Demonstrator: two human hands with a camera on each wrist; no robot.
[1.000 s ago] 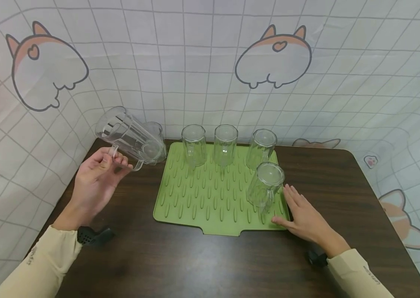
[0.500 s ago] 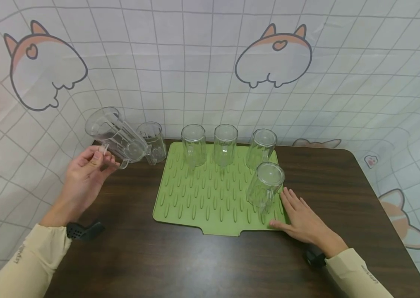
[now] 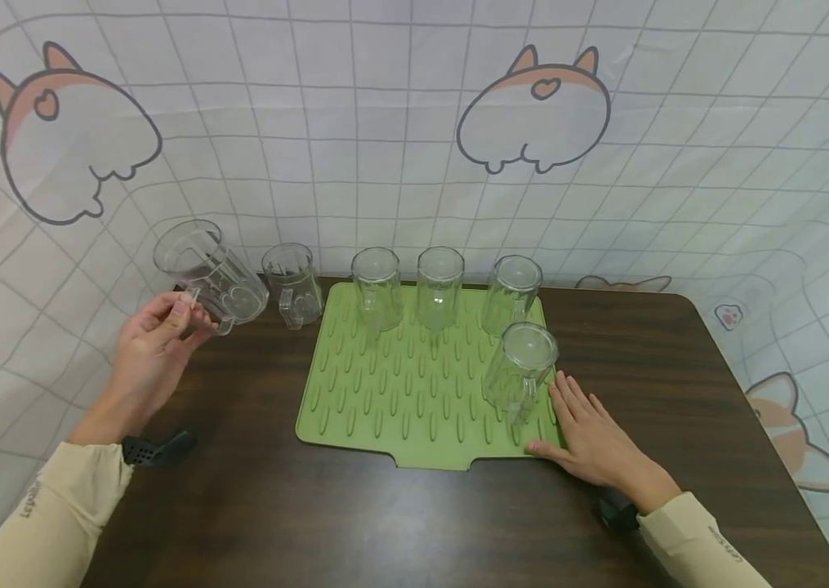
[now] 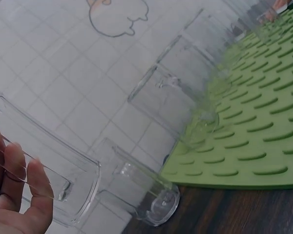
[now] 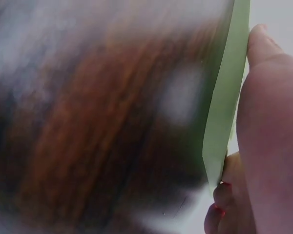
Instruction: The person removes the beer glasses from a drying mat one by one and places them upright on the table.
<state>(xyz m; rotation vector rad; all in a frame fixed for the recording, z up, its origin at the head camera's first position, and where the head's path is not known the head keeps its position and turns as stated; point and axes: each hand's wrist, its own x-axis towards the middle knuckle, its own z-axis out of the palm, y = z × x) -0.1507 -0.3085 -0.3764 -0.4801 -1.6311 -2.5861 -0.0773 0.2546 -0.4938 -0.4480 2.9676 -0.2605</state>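
My left hand (image 3: 158,335) pinches the handle of a clear glass mug (image 3: 226,282), fingers curled through it. The mug tilts, its rim to the upper left and its base to the lower right. Just right of it, another clear mug (image 3: 292,286) stands rim up on the wood. In the left wrist view that standing mug (image 4: 158,200) shows behind the held one. My right hand (image 3: 594,433) lies flat at the right edge of a green drying mat (image 3: 377,408), fingers straight, thumb by the front corner. Right beside those fingers, a mug (image 3: 520,371) stands upside down on the mat.
Three more upside-down mugs line the mat's back edge: left (image 3: 377,290), middle (image 3: 440,290) and right (image 3: 511,296). The dark wooden table (image 3: 385,531) meets a white gridded cloth (image 3: 355,122) with cartoon dogs at the back and sides.
My left hand has moved left and slightly down with the held mug, which no longer overlaps the standing mug. My right hand has shifted slightly left, its fingers now at the mat's edge.
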